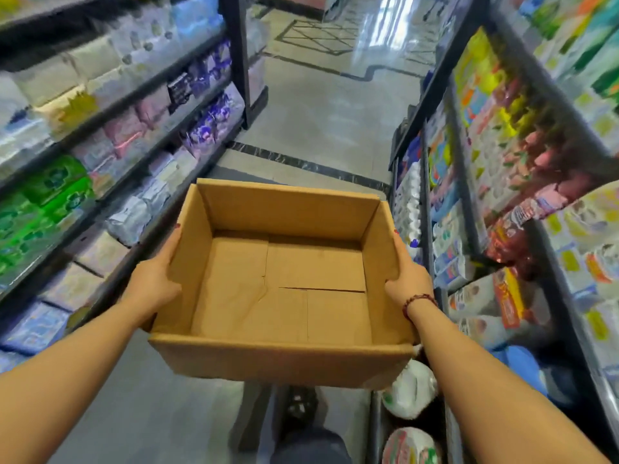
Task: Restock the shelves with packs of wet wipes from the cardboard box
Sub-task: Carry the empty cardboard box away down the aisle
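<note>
Cardboard box [284, 356]: empty, held mid-aisle; left hand [154, 279] and right hand [410, 279], fingers [174, 241] gripping its side walls; keep level, steer clear of shelving [236, 61]; packs [127, 132] there blurred, possibly wipes.

Head-worn camera, facing forward-down, seemingly close over cardboard box [284, 279]

open aisle floor [318, 105], packed shelves [110, 105] flanking
</note>
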